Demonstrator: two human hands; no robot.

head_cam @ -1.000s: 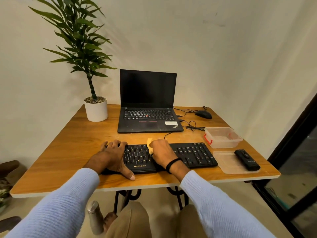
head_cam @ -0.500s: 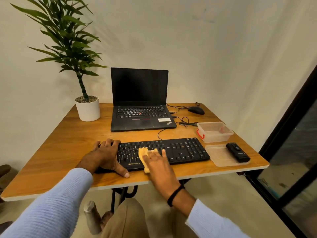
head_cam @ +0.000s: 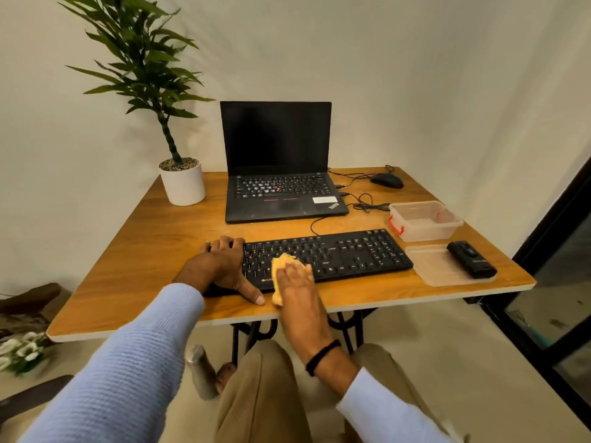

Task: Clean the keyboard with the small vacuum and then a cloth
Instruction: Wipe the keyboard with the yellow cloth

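Keyboard (head_cam: 351,255) under cloth (head_cam: 283,262) and right hand (head_cam: 297,292)

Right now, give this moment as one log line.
phase: cloth wipe | right hand: presses cloth on keyboard | left hand: holds keyboard end | small vacuum: on lid
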